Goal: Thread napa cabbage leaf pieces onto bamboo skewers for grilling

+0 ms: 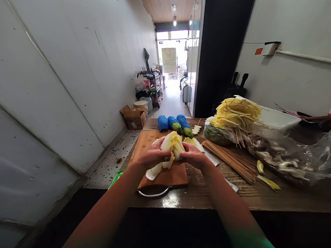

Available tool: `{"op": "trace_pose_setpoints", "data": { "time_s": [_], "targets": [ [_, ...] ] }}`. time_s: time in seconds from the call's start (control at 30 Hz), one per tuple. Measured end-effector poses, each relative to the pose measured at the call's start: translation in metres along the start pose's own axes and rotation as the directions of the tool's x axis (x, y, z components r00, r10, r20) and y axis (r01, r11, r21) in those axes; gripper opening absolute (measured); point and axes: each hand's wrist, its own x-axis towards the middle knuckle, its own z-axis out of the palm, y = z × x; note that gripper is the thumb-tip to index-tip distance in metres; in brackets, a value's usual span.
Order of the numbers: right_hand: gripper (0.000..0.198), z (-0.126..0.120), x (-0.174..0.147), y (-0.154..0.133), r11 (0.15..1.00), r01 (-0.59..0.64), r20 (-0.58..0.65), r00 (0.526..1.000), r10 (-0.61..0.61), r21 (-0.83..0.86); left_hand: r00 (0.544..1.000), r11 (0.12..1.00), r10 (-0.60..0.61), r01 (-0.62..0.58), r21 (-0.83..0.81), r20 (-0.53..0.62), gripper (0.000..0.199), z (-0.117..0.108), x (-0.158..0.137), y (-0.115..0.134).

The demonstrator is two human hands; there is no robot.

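Observation:
Both my hands grip a napa cabbage (173,142), pale at the ribs and yellow at the frilly leaves, held above the wooden cutting board (176,178). My left hand (155,154) wraps its left side, thumb across the front. On the other side my right hand (192,155) clasps it, fingers partly hidden. Loose white cabbage leaves (153,172) lie on the board below. Behind my right hand is another piece of cabbage (195,142). A flat metal blade (211,158) shows beside my right wrist, partly covered by the arm.
Blue-netted green squashes (173,123) lie beyond the board. Bamboo skewers (230,159) spread to the right, near a stack of skewered yellow leaves (236,115). Mushrooms in a plastic bag (286,161) and a white tray (278,119) occupy the right side. A cardboard box (134,118) stands on the floor.

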Motion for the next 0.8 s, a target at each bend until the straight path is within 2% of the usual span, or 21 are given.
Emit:
{"op": "trace_pose_setpoints", "data": {
  "time_s": [0.2,0.3,0.37,0.43,0.5,0.57,0.63,0.7,0.73,0.8],
  "targets": [
    [0.035,-0.005,0.004,0.003,0.994,-0.075,0.054,0.996,0.071,0.082,0.990,0.991,0.060,-0.044,0.126,-0.124,0.068,-0.007,0.008,-0.008],
    [0.033,-0.006,0.009,0.008,0.994,-0.072,-0.064,0.995,0.077,0.084,0.975,0.994,0.064,-0.044,0.098,-0.211,0.068,-0.006,0.011,-0.010],
    [0.031,-0.007,0.014,0.013,0.997,-0.051,-0.162,0.985,0.059,0.054,0.957,0.993,0.106,-0.085,0.087,-0.270,0.067,-0.002,0.014,-0.011],
    [0.030,-0.008,0.020,0.020,0.999,-0.028,-0.261,0.965,0.038,0.041,0.912,0.978,0.198,-0.159,0.136,-0.359,0.065,0.002,0.019,-0.014],
    [0.029,-0.008,0.026,0.026,0.999,-0.019,-0.356,0.934,0.031,0.037,0.833,0.948,0.297,-0.199,0.248,-0.467,0.064,0.006,0.025,-0.018],
    [0.030,-0.006,0.029,0.030,0.999,-0.022,-0.403,0.915,0.036,0.040,0.742,0.911,0.375,-0.183,0.370,-0.556,0.064,0.008,0.032,-0.023],
    [0.038,-0.003,0.030,0.032,0.999,-0.012,-0.406,0.914,0.028,0.041,0.678,0.877,0.428,-0.154,0.455,-0.598,0.065,0.010,0.037,-0.026],
    [0.051,0.000,0.027,0.032,0.997,0.034,-0.401,0.914,-0.062,-0.075,0.654,0.848,0.473,-0.157,0.506,-0.590,0.066,0.011,0.041,-0.026],
    [0.053,0.001,0.026,0.031,0.980,0.067,-0.403,0.905,-0.139,-0.189,0.663,0.838,0.486,-0.169,0.519,-0.569,0.067,0.011,0.041,-0.025],
    [0.049,0.000,0.023,0.029,0.886,0.119,-0.388,0.867,-0.312,-0.448,0.709,0.837,0.481,-0.195,0.511,-0.517,0.066,0.010,0.041,-0.022]
  ]
}}
